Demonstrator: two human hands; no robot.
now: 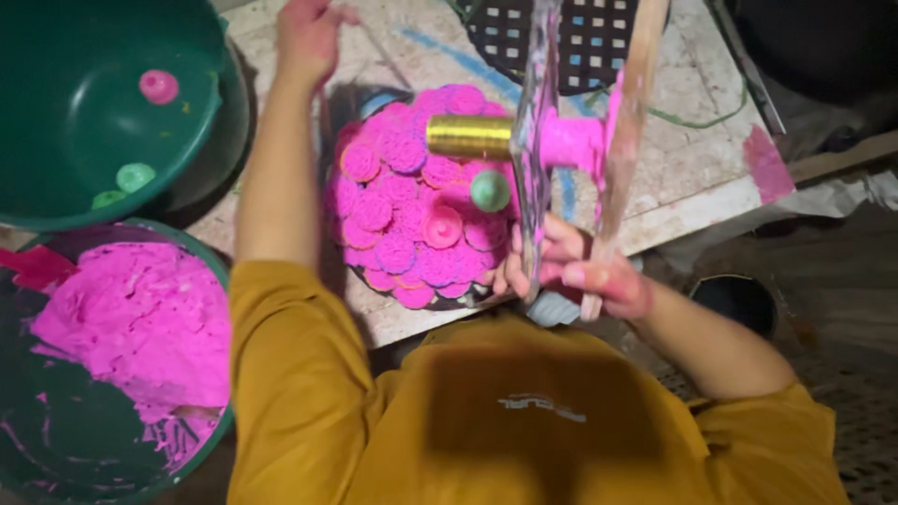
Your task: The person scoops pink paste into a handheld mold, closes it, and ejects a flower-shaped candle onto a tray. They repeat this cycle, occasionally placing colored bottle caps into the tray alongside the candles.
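The person wore a mustard-yellow shirt [486, 411], seen from above. The left arm was stretched straight out away from the body, w/ the left hand [307, 36] at the far edge of the stone table [692, 159]; fingers curled loosely, looked like pinching a thin thread or wire, but too blurred to tell if it gripped anything. The right arm was bent at the elbow, forearm angled in toward the body, right hand [571, 271] closed around the lower end of a wooden-framed press [585, 140], fingers smeared w/ pink. The press stood upright above that hand: two blurred side bars, a pink middle part, and a brass cylinder [470, 137] sticking out sideways toward the left arm.

Just beside the right hand, betw. both arms, sat a round tray [449, 299] packed w/ pink spiral discs [393, 201]; one green blob [490, 191] and a smoother pink blob [442, 227] lay on top, near the brass cylinder.

Left of the left arm: a green tub [56, 122] holding a pink blob and two green ones, and nearer the body a green bucket [217, 281] w/ a heap of pink dough [140, 323]. Beyond the press, a dark grid mat [580, 37] lay on the table.
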